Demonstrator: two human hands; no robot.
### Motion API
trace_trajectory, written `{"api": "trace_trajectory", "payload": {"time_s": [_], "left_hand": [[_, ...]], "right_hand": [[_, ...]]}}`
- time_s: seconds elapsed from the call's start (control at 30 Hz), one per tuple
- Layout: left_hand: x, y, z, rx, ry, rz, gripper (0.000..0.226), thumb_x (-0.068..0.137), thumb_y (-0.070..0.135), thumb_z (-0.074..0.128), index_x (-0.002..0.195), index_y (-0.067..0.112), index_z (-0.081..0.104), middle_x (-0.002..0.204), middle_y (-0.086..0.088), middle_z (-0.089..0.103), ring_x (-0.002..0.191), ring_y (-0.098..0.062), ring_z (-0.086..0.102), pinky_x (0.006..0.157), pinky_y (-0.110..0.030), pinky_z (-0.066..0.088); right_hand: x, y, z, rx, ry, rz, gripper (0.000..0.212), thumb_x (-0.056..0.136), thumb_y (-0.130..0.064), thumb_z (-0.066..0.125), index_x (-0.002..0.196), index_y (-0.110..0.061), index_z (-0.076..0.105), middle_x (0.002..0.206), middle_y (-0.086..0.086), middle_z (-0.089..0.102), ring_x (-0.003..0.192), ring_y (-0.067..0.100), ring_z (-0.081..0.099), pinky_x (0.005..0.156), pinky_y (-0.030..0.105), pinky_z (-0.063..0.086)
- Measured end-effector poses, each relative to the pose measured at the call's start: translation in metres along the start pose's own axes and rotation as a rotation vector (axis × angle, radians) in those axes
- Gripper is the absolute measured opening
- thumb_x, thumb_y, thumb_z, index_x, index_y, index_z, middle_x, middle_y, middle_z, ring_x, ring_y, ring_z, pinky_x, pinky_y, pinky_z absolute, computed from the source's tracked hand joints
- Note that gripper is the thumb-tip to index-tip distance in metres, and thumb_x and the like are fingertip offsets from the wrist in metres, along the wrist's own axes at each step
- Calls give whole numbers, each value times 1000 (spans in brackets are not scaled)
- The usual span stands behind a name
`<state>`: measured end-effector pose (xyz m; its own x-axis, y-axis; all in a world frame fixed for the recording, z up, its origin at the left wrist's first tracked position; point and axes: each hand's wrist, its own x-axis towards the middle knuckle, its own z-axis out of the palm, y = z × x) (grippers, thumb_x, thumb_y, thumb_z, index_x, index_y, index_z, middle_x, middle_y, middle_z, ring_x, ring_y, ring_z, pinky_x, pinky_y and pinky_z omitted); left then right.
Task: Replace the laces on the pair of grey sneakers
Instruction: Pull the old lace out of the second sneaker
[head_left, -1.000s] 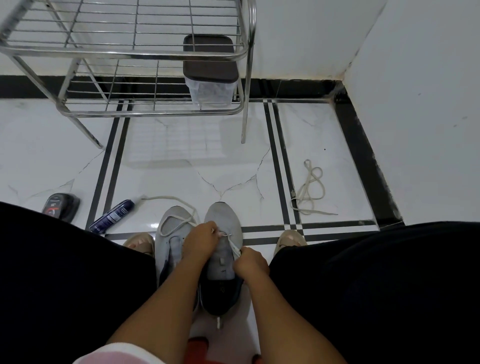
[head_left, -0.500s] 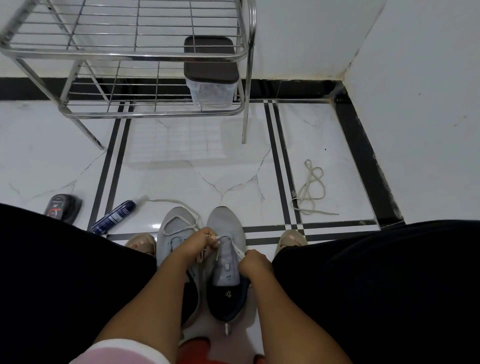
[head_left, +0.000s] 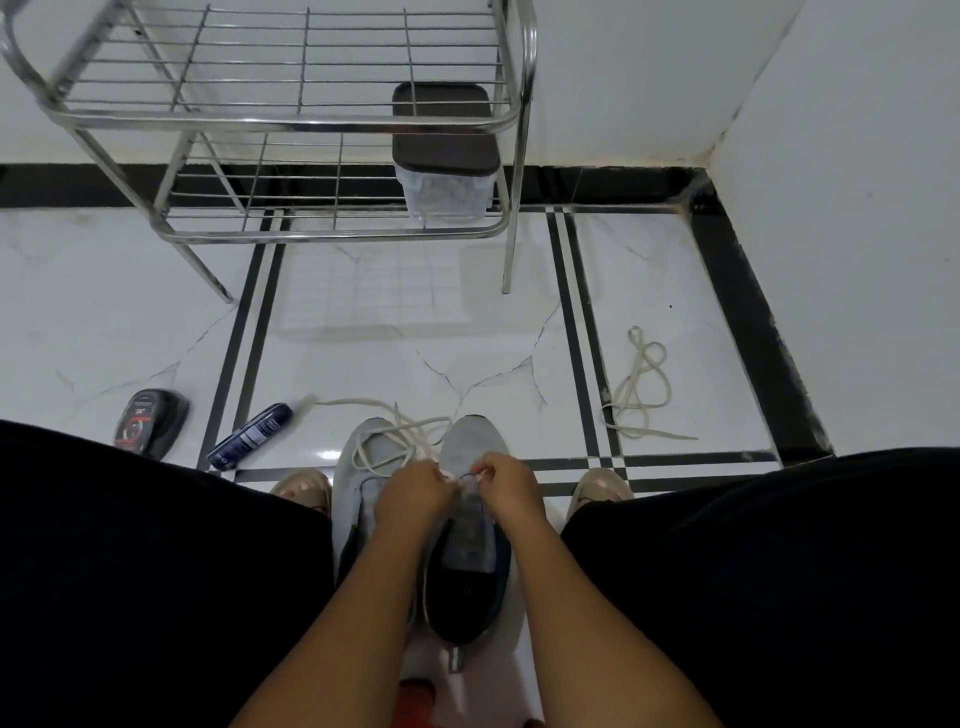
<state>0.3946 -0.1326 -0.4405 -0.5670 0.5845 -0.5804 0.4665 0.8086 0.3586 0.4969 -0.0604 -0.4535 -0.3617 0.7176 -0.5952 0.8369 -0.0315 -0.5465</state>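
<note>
Two grey fabric sneakers stand side by side on the white marble floor (head_left: 415, 343) between the seated person's black-clad knees, toes pointing toward the wall. The left hand (head_left: 413, 496) and right hand (head_left: 506, 486) meet over the front eyelets of the right grey sneaker (head_left: 475, 447), each pinching a stretch of the cream flat lace (head_left: 400, 431) between curled fingers. The lace's slack loops across the left grey sneaker (head_left: 349, 499) and trails onto the floor. A second cream lace (head_left: 641, 389) lies coiled near the black border strip at the floor's right edge. A dark blue spray can (head_left: 249, 436) and a black oval polish sponge (head_left: 153, 422) lie at the left. A chrome wire rack (head_left: 291, 124) against the far wall carries a clear tub with a brown lid (head_left: 444, 156).
</note>
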Motion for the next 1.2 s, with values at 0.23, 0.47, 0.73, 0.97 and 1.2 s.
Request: {"api": "trace_trajectory", "payload": {"time_s": [0.23,0.47,0.73,0.97,1.2], "left_hand": [[-12,-8,17,123,13,43,26,93,24,44,93,9,65,98,-9,68,90,-24,64,64,-27,39],[-13,-15,36,293,132,92,27,99,15,38,100,11,65,102,-6,67,91,-19,65,66,-26,41],[-14,-28,40,201,104,16,24,98,21,41,106,15,63,105,-5,66,92,-21,65,65,-26,39],[-7,-29,30,-46,75,-58,24,93,23,47,83,13,66,90,-7,69,84,-23,63,61,-25,36],[-5,-28,29,-60,69,-77,24,92,21,47,85,12,67,90,-8,69,86,-24,64,62,-26,38]], "right_hand": [[16,-1,23,-288,-61,-212,28,88,-9,54,103,-26,70,113,5,60,105,27,57,85,31,47],[20,-5,19,79,31,13,23,92,-6,44,76,-13,59,97,8,62,93,25,58,75,28,43],[34,-53,-62,625,128,94,17,92,-3,48,87,-14,62,85,7,69,75,16,65,72,30,52],[17,-17,21,-162,-136,120,8,84,-24,65,83,-17,68,95,9,65,94,26,63,70,26,45],[12,-7,36,-12,-5,-16,23,88,-18,60,68,-30,58,98,1,66,86,20,59,67,26,43]]}}
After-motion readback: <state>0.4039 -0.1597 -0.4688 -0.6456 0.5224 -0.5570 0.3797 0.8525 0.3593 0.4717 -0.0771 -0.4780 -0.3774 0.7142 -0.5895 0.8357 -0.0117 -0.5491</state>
